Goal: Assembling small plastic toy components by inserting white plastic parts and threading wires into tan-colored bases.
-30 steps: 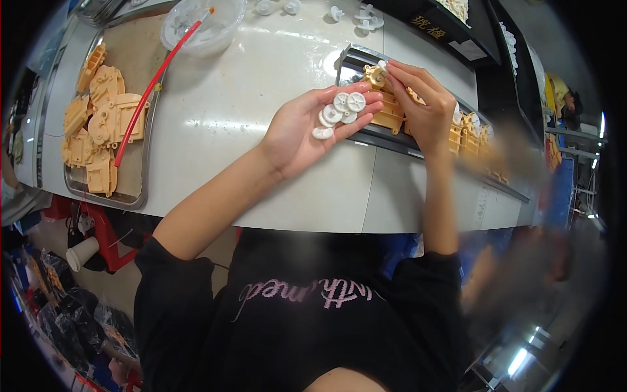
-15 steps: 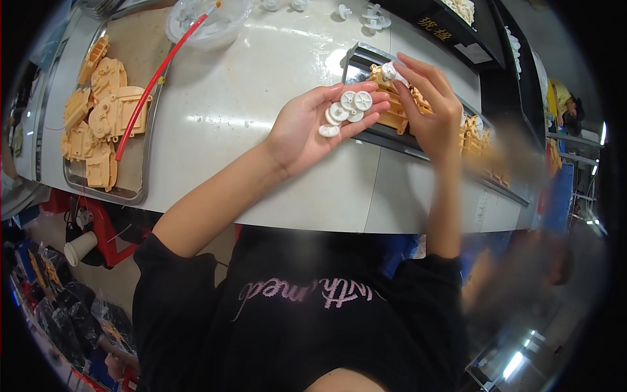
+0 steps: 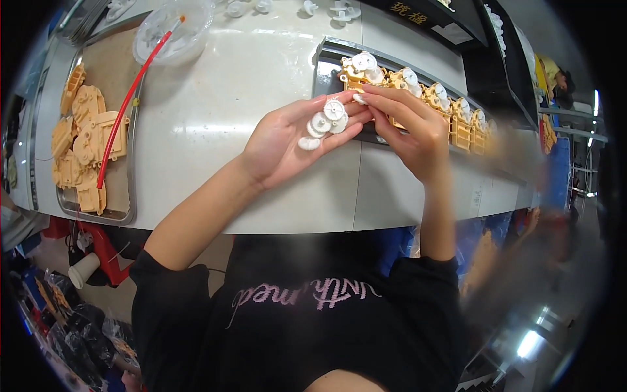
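My left hand [image 3: 284,134] lies palm up, its fingers stretched out, carrying several small white plastic gears [image 3: 333,110] in a loose pile. Just beyond that pile, at the left fingertips, my right hand [image 3: 411,130] pinches another white gear [image 3: 358,98] between thumb and forefinger. Behind both hands runs a dark metal tray [image 3: 324,57] with a row of cream plastic housings. White gears are seated on the housings. The nearest housing [image 3: 353,83] has a large white gear [image 3: 364,61] on top, and my right fingers partly cover its lower side.
At the left, a metal tray [image 3: 134,163] holds several loose cream housings [image 3: 98,134]. A red-handled brush [image 3: 124,108] leans across it from a clear plastic tub [image 3: 196,39]. White parts [image 3: 343,12] lie at the table's back, beside a black bin [image 3: 428,26].
My right hand has come down and left from the nearest housing to my left fingertips, now pinching a gear there. A white gear shows on that housing. The whole view has shifted somewhat.
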Motion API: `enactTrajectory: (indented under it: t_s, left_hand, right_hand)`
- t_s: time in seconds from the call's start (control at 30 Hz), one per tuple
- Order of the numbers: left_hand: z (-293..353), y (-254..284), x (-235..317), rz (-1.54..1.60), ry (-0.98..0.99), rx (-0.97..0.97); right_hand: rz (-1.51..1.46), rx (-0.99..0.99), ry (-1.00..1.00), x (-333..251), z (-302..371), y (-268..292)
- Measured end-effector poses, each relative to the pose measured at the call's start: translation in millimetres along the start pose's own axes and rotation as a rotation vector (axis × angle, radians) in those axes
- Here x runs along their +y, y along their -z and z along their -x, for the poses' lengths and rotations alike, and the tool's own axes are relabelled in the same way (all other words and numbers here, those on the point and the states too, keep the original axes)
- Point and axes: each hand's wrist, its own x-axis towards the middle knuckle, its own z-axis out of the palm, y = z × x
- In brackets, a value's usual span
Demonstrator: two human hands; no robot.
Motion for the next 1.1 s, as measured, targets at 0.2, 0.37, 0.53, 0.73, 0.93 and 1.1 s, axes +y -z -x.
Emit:
enactTrajectory:
  t_s: [0.2,0.37,0.53,0.73,0.93,1.1]
  left_hand:
    - [-1.3,3.4,-2.8,0.011,0.038,-0.026]
    - [-2.9,1.4,-3.5,0.024,0.049,-0.042]
    - [-1.7,0.8,-2.8,-0.024,0.042,-0.034]
    - [-1.4,0.8,-2.2,0.002,0.039,-0.039]
    - [-2.1,1.6,-2.1,0.05,0.047,-0.033]
    - [-1.1,1.1,-2.7,0.057,0.047,-0.035]
  right_hand:
    - [0.058,0.223,-0.027,14.6,10.1,-1.5]
    - [0.305,0.378,-0.157,51.3,17.6,12.0]
    - [0.331,0.334,-0.154,54.9,16.4,7.6]
    - [0.329,0.327,-0.16,53.7,16.0,3.1]
    - [0.313,0.232,-0.156,48.8,15.3,7.3]
    - [0.329,0.171,-0.091,53.0,16.2,7.6]
